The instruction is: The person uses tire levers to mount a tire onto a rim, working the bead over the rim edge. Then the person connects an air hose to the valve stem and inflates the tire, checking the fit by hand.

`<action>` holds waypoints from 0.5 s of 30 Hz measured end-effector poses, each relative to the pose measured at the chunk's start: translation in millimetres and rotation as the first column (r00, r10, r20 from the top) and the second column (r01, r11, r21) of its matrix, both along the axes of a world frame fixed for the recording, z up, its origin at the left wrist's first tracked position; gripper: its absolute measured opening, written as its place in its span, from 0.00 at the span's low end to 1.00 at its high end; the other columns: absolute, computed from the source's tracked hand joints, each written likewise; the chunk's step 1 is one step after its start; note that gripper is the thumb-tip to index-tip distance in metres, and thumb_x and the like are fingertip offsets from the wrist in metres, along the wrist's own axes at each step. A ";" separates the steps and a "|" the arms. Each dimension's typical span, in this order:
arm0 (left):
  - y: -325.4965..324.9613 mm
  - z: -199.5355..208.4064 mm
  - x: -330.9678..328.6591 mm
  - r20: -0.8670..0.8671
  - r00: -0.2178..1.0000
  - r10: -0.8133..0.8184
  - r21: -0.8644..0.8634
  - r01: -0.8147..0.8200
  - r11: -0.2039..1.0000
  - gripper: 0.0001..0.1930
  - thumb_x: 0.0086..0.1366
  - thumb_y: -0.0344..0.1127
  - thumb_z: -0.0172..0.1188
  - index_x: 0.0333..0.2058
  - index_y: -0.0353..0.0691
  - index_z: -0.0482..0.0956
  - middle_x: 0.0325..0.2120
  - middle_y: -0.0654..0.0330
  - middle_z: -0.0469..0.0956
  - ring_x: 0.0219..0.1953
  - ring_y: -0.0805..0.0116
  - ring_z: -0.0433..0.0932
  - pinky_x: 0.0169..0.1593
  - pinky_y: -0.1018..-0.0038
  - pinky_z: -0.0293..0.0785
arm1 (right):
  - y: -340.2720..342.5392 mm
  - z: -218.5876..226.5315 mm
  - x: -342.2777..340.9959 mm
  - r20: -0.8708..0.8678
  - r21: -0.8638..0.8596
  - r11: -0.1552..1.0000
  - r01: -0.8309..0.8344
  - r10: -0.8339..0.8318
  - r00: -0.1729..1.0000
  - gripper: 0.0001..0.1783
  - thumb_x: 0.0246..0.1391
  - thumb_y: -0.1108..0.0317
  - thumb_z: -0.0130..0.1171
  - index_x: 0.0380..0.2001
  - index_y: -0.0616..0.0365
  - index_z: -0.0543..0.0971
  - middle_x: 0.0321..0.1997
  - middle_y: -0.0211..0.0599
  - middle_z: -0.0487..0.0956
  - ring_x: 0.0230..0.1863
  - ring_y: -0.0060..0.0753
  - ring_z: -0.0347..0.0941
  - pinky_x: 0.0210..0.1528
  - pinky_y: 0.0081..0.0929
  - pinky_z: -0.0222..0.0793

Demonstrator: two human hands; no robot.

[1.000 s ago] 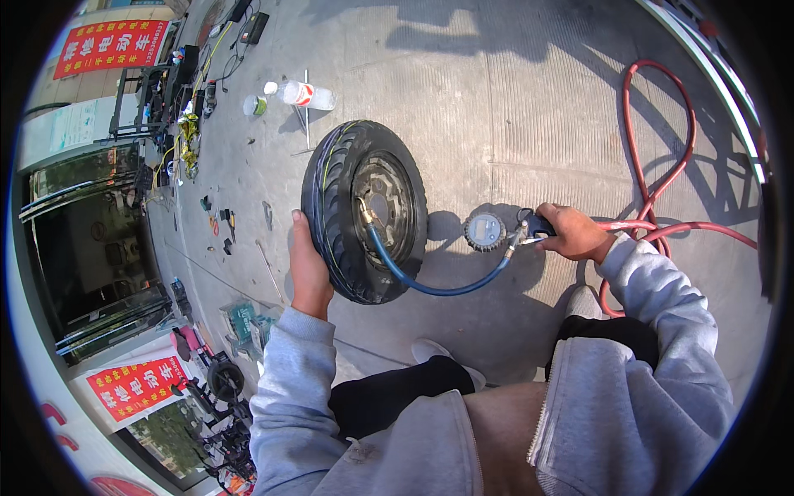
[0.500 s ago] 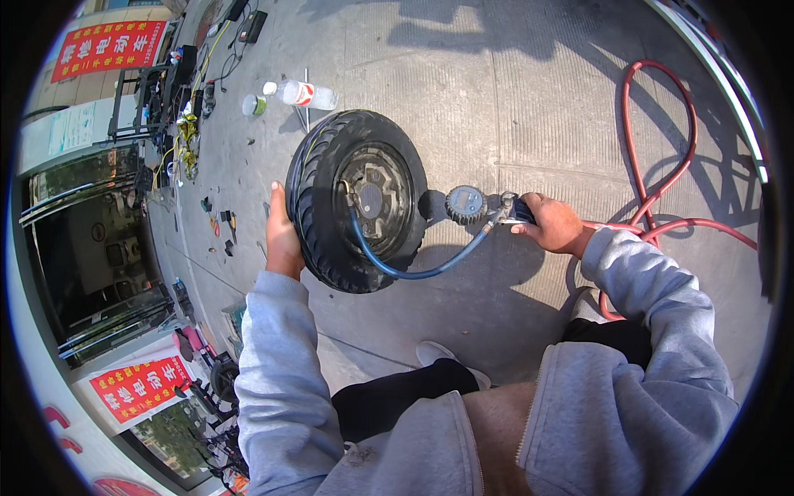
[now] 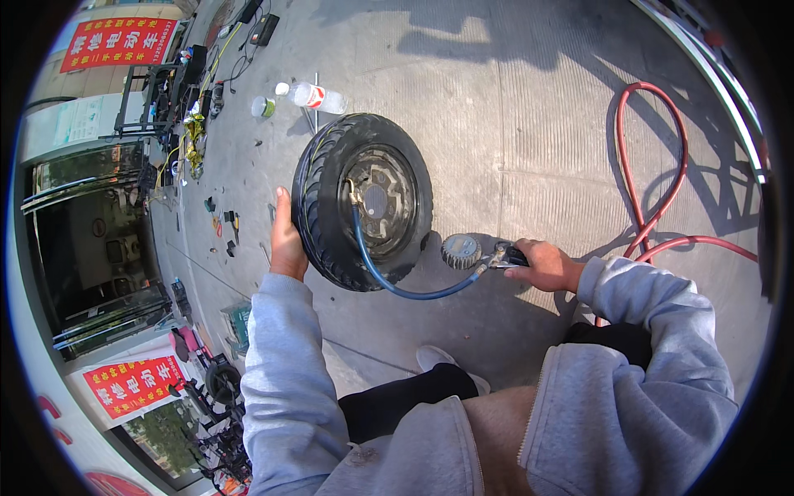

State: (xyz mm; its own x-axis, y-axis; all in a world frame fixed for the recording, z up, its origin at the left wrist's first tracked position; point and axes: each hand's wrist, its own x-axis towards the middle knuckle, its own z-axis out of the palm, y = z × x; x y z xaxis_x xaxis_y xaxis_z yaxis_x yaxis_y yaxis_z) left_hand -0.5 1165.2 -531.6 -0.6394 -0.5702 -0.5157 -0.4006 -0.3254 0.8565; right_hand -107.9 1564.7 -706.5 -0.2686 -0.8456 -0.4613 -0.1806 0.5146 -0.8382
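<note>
A small wheel with a black tyre [image 3: 318,236] and a dirty metal hub [image 3: 376,200] stands tilted in front of me. Against its left side, my left hand [image 3: 287,244] grips the tread, thumb up and the other fingers partly hidden behind the rubber. My right hand [image 3: 547,266] is closed round the handle of a tyre inflator with a round digital gauge [image 3: 461,250]. From the inflator a blue hose [image 3: 405,291] curves over to a brass chuck [image 3: 354,194] at the hub, where the valve itself is too small to make out.
Behind the inflator a red air hose [image 3: 685,149] loops across the concrete on the right. Beyond the wheel lie a clear plastic bottle [image 3: 329,101] and a small jar [image 3: 263,107]. Scattered tools [image 3: 231,225] and cables are at the left, near a shopfront with red banners [image 3: 116,45].
My right hand has brought the inflator lower, toward me, and tilted its gauge. The left hand keeps its place on the tyre. The whole view has shifted slightly.
</note>
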 end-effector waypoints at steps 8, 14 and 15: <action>57.8 -48.7 59.9 -0.219 0.973 0.072 -0.058 -0.086 0.995 0.36 0.73 0.62 0.43 0.64 0.35 0.64 0.60 0.55 0.71 0.61 0.61 0.71 0.65 0.65 0.65 | 19.2 -5.5 -11.7 -0.076 0.085 0.995 0.044 -0.037 0.996 0.30 0.55 0.46 0.63 0.45 0.65 0.75 0.41 0.57 0.80 0.47 0.59 0.77 0.48 0.47 0.72; 46.6 37.0 -7.3 0.035 0.993 -0.113 -0.181 0.117 0.977 0.33 0.74 0.59 0.45 0.60 0.34 0.70 0.54 0.54 0.77 0.51 0.62 0.79 0.57 0.65 0.75 | 22.8 26.7 -33.8 -0.059 -0.045 0.997 0.062 -0.065 0.996 0.32 0.52 0.50 0.68 0.47 0.69 0.75 0.38 0.57 0.79 0.42 0.59 0.77 0.45 0.45 0.72; 56.0 68.5 -16.0 0.008 0.977 -0.213 -0.153 0.212 0.965 0.33 0.74 0.60 0.44 0.62 0.36 0.69 0.55 0.54 0.77 0.52 0.59 0.79 0.58 0.63 0.75 | 26.8 34.2 -39.7 -0.037 -0.084 0.995 0.052 -0.055 0.998 0.31 0.53 0.51 0.68 0.47 0.69 0.75 0.38 0.57 0.79 0.43 0.60 0.77 0.45 0.45 0.72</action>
State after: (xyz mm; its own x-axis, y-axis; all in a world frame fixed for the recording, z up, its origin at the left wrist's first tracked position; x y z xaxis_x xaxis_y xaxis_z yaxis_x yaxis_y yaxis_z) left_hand -16.5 1221.2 -463.1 -0.7585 -0.4921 -0.4273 -0.4389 -0.0990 0.8931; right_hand -147.6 1591.5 -672.3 -0.3309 -0.8644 -0.3785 -0.1884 0.4535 -0.8711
